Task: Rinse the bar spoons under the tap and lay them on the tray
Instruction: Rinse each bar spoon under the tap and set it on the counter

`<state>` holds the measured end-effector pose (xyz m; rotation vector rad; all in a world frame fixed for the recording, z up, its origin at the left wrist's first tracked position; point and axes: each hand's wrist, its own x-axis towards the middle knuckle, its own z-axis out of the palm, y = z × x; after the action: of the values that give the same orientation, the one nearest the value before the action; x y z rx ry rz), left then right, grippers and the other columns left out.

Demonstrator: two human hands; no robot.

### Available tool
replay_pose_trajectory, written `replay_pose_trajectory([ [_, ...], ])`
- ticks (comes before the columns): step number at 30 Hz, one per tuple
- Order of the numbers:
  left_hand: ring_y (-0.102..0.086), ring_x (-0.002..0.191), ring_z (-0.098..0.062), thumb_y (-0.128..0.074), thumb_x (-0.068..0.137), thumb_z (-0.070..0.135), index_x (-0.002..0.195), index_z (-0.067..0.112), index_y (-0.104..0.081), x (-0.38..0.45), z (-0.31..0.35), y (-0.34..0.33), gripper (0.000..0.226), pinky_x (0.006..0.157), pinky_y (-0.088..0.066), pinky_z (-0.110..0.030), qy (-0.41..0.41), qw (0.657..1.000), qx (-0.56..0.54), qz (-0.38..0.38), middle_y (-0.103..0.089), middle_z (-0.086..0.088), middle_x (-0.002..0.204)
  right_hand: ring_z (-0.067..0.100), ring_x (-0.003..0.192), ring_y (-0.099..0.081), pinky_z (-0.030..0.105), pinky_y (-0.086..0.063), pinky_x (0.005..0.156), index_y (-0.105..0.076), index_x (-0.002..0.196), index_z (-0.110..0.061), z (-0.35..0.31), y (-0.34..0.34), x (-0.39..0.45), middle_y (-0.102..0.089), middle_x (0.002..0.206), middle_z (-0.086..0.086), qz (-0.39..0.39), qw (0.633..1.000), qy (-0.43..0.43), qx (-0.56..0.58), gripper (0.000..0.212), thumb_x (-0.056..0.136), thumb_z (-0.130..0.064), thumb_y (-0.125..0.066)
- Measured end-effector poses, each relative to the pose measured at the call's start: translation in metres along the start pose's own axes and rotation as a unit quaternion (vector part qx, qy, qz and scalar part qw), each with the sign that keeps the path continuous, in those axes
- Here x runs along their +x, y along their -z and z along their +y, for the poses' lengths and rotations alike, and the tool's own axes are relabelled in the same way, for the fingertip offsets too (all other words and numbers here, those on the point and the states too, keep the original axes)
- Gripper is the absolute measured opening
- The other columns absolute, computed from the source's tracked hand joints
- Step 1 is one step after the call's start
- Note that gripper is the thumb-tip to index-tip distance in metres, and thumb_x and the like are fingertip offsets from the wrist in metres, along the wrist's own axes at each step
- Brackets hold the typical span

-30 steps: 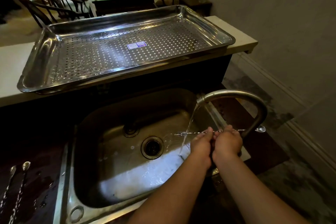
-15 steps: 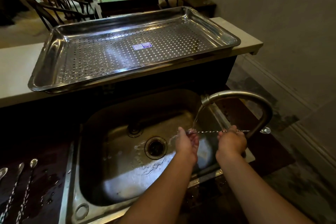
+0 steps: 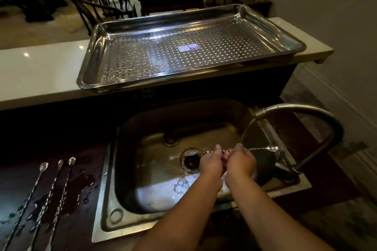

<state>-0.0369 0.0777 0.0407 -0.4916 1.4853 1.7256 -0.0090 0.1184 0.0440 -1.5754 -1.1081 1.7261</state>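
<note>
A pale worktop (image 3: 40, 71) carries the perforated steel tray (image 3: 91, 79) behind the sink (image 3: 106, 206). The curved tap (image 3: 318, 114) runs water into the basin. Left hand (image 3: 212, 163) and right hand (image 3: 241, 161) sit side by side over the drain, fingers pinched on one bar spoon (image 3: 263, 149) — held level under the stream. Three more spoons (image 3: 51, 193) lie on the dark wet surface — left of the sink.

The tray (image 3: 189, 51) in the upper middle of the frame is shiny silver, its floor dotted with rows of small holes, with a blue-and-white sticker (image 3: 188, 48) at its centre. The counter (image 3: 40, 71) under it is cream. The spoons (image 3: 51, 199) at lower left are silver with twisted stems.
</note>
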Motion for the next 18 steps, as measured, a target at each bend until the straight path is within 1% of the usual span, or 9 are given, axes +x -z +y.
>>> replay_pose_trajectory([
  [2, -0.051, 0.042, -0.014, -0.053, 0.095, 0.033, 0.067, 0.008, -0.061, 0.001, 0.009, 0.022, 0.038, 0.044, -0.041, -0.022, 0.005, 0.999, 0.031, 0.033, -0.060, -0.005, 0.060, 0.022, 0.056, -0.060, 0.032, -0.050, 0.060, -0.056, 0.074, -0.011, 0.011, -0.014, -0.009, -0.063, 0.063, 0.008, -0.014, 1.000, -0.013, -0.010, 0.033, 0.100, -0.029, -0.047],
  [4, -0.053, 0.044, -0.015, -0.054, 0.095, 0.027, 0.069, 0.006, -0.061, -0.002, 0.018, 0.047, 0.035, 0.046, -0.043, -0.021, 0.003, 0.996, 0.074, 0.040, -0.061, -0.007, 0.062, 0.023, 0.055, -0.060, 0.031, -0.048, 0.059, -0.053, 0.072, -0.011, 0.023, -0.029, -0.017, -0.063, 0.062, 0.009, -0.029, 0.999, -0.029, -0.020, 0.032, 0.099, -0.026, -0.047],
  [6, -0.051, 0.044, -0.014, -0.052, 0.095, 0.025, 0.065, 0.008, -0.061, -0.004, 0.025, 0.072, 0.036, 0.049, -0.042, -0.021, -0.057, 0.976, 0.205, 0.038, -0.057, -0.007, 0.058, 0.023, 0.055, -0.059, 0.030, -0.046, 0.058, -0.053, 0.070, -0.010, 0.035, -0.044, -0.026, -0.063, 0.061, 0.009, -0.043, 0.997, -0.038, -0.042, 0.033, 0.099, -0.024, -0.048],
  [8, -0.055, 0.056, -0.016, -0.052, 0.094, 0.028, 0.066, 0.016, -0.065, -0.010, 0.030, 0.098, 0.032, 0.058, -0.040, -0.025, -0.167, 0.926, 0.333, 0.054, -0.060, -0.002, 0.060, 0.021, 0.055, -0.060, 0.029, -0.045, 0.054, -0.055, 0.070, -0.008, 0.046, -0.059, -0.036, -0.063, 0.062, 0.009, -0.058, 0.995, -0.050, -0.060, 0.034, 0.099, -0.023, -0.049],
  [9, -0.057, 0.066, -0.017, -0.052, 0.093, 0.029, 0.072, 0.018, -0.067, -0.015, 0.034, 0.110, 0.028, 0.060, -0.039, -0.026, -0.216, 0.886, 0.403, 0.075, -0.064, 0.000, 0.067, 0.019, 0.055, -0.061, 0.028, -0.045, 0.052, -0.055, 0.070, -0.008, 0.051, -0.066, -0.041, -0.063, 0.063, 0.009, -0.068, 0.994, -0.059, -0.060, 0.033, 0.100, -0.022, -0.049],
  [11, -0.059, 0.082, -0.022, -0.051, 0.092, 0.025, 0.089, 0.018, -0.070, -0.020, 0.043, 0.135, 0.020, 0.067, -0.038, -0.029, -0.303, 0.789, 0.522, 0.117, -0.067, -0.005, 0.087, 0.019, 0.054, -0.060, 0.028, -0.046, 0.051, -0.056, 0.069, -0.006, 0.059, -0.081, -0.052, -0.062, 0.064, 0.011, -0.095, 0.991, -0.073, -0.066, 0.034, 0.100, -0.019, -0.049],
  [13, -0.056, 0.090, -0.027, -0.050, 0.091, 0.019, 0.099, 0.015, -0.068, -0.020, 0.051, 0.156, 0.021, 0.077, -0.040, -0.032, -0.341, 0.719, 0.593, 0.123, -0.063, -0.011, 0.096, 0.020, 0.050, -0.055, 0.026, -0.043, 0.049, -0.056, 0.068, -0.003, 0.066, -0.095, -0.061, -0.059, 0.061, 0.012, -0.123, 0.985, -0.075, -0.092, 0.035, 0.099, -0.016, -0.049],
  [15, -0.053, 0.097, -0.029, -0.047, 0.093, 0.019, 0.101, 0.013, -0.067, -0.020, 0.058, 0.175, 0.023, 0.083, -0.041, -0.034, -0.322, 0.681, 0.645, 0.128, -0.060, -0.012, 0.102, 0.021, 0.047, -0.051, 0.027, -0.040, 0.048, -0.057, 0.067, -0.002, 0.071, -0.107, -0.072, -0.057, 0.058, 0.012, -0.144, 0.980, -0.067, -0.120, 0.035, 0.099, -0.014, -0.050],
  [18, -0.053, 0.102, -0.029, -0.047, 0.095, 0.023, 0.103, 0.012, -0.065, -0.018, 0.067, 0.201, 0.023, 0.084, -0.043, -0.036, -0.293, 0.666, 0.674, 0.128, -0.059, -0.011, 0.107, 0.019, 0.041, -0.052, 0.024, -0.038, 0.043, -0.059, 0.073, 0.003, 0.077, -0.124, -0.089, -0.056, 0.047, 0.009, -0.171, 0.968, -0.044, -0.180, 0.034, 0.099, -0.015, -0.049],
])
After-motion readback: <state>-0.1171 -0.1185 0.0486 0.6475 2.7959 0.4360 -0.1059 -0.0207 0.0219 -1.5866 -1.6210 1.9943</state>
